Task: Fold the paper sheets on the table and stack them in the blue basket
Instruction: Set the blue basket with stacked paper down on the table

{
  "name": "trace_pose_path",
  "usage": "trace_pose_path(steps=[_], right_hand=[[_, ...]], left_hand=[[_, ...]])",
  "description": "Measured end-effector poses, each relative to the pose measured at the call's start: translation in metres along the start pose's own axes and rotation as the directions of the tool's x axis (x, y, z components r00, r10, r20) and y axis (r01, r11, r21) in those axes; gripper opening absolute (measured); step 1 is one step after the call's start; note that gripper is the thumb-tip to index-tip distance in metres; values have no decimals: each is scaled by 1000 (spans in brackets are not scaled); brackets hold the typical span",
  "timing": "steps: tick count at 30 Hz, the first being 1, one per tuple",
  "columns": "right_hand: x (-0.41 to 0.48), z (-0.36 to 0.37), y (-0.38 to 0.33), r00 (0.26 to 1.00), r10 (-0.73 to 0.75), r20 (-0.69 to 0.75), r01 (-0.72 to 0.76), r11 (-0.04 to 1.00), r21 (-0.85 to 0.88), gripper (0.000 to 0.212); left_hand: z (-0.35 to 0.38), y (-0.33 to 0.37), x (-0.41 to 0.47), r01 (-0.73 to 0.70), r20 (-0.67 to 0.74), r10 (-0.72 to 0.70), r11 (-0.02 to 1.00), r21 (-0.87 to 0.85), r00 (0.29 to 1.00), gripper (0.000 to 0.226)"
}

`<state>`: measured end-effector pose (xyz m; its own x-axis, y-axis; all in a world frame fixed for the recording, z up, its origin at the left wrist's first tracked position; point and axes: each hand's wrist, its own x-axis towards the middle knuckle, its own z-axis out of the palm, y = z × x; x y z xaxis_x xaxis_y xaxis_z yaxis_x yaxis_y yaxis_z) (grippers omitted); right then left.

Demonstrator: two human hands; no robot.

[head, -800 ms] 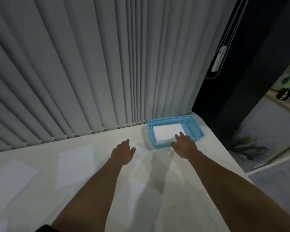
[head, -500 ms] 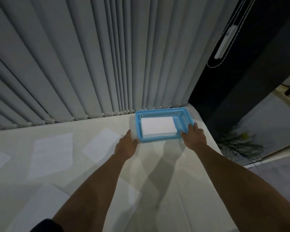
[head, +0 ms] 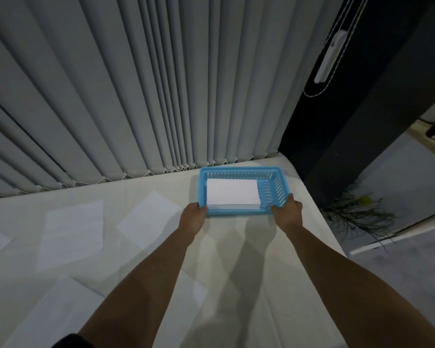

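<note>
Both my hands grip the blue basket point(head: 241, 172) at its near corners, left hand point(head: 192, 217), right hand point(head: 288, 213); light, stiff plastic, folded stack point(head: 232, 194) may slide.

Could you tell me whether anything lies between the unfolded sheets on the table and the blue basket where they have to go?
Nothing visible does. The nearest unfolded sheet lies just left of the blue basket, with bare table between. The left hand and right hand grip its near corners.
</note>
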<state>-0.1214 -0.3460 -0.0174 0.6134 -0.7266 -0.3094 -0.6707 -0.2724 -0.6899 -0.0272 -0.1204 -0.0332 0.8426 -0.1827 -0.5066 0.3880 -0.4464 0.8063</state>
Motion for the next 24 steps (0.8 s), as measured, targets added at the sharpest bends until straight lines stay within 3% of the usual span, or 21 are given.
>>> trace_pose_path(steps=[4,7,16,24], right_hand=[[-39,-1,18,996,49,-68,-43,996,81,59],[-78,2,34,986,107,-131,-88,986,139,64],[-184,42,74,907,300,-296,-201,925,321,69],[-235,69,89,845,384,-372,-248,898,363,66]], left_hand=[[-2,-5,-26,-53,-32,54,998,34,998,17],[-8,-14,-45,-54,13,54,998,-39,998,17],[-32,-54,-87,-52,82,54,998,-30,995,27],[-42,-79,-104,-133,113,125,989,67,986,34]])
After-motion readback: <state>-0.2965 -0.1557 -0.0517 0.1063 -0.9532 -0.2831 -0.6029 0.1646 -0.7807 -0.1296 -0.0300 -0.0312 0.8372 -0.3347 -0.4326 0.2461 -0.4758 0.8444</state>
